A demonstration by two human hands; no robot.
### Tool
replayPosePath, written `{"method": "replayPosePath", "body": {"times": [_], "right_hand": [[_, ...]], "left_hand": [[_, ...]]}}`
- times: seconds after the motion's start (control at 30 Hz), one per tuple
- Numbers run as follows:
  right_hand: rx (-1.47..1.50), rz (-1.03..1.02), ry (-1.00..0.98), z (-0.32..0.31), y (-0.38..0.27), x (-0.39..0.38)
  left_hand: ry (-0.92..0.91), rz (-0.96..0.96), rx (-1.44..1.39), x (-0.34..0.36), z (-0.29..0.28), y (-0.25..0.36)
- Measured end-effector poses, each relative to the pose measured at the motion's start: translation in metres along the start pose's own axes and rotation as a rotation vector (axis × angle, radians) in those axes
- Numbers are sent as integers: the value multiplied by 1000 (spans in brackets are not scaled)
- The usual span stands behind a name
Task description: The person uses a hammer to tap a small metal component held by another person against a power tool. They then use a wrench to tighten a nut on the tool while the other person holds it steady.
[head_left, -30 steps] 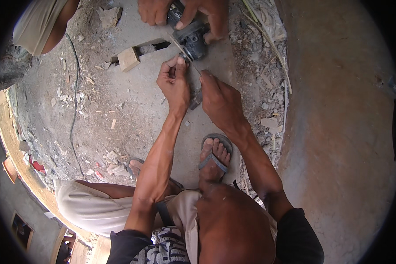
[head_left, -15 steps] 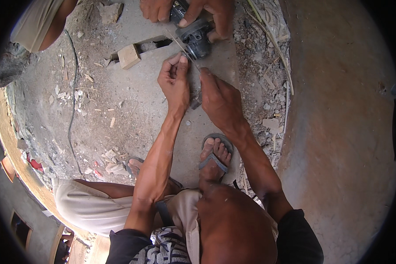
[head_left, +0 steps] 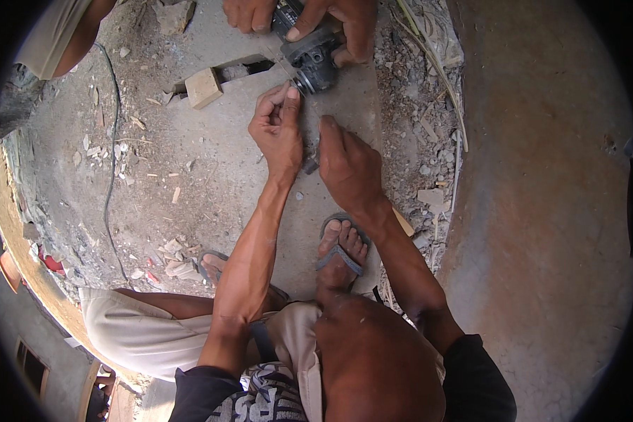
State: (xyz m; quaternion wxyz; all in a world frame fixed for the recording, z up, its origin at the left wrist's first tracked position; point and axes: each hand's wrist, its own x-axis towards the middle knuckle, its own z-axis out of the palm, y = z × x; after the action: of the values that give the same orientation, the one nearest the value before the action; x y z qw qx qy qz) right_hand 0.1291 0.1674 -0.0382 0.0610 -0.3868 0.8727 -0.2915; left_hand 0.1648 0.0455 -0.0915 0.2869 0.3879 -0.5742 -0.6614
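A dark angle grinder (head_left: 315, 67) is held near the top by another person's hands (head_left: 341, 28). My left hand (head_left: 280, 126) is just below it, thumb and fingers pinched at the shiny spindle end (head_left: 301, 83). What the pinch holds is too small to make out. To the right and lower, my right hand (head_left: 350, 165) is apart from the grinder, its fingers curled together. Whatever lies inside them is hidden. A small dark piece (head_left: 311, 166) shows beside that hand, and a pale wooden strip (head_left: 403, 221) beside my right forearm.
A wood block (head_left: 204, 88) sits at a slot (head_left: 246, 69) in the concrete slab. A dark cable (head_left: 112, 162) runs along the left among chips. Rubble (head_left: 429, 169) and long thin strips (head_left: 443, 77) line the right. My sandalled foot (head_left: 343, 246) is below the hands.
My right hand has drawn back slightly from the grinder. The thin straight piece that ran past the spindle towards it no longer shows clearly. My left hand stays at the spindle.
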Motion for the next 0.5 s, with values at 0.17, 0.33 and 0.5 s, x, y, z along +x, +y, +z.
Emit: {"method": "replayPosePath", "body": {"times": [0.17,0.33,0.5], "right_hand": [[28,42,-27,12,-7,16],[1,82,-33,6,-12,-3],[-6,46,-45,16,-9,25]], "left_hand": [[0,24,7,0,-1,4],[4,30,-13,0,0,4],[5,-49,-48,0,0,8]]}}
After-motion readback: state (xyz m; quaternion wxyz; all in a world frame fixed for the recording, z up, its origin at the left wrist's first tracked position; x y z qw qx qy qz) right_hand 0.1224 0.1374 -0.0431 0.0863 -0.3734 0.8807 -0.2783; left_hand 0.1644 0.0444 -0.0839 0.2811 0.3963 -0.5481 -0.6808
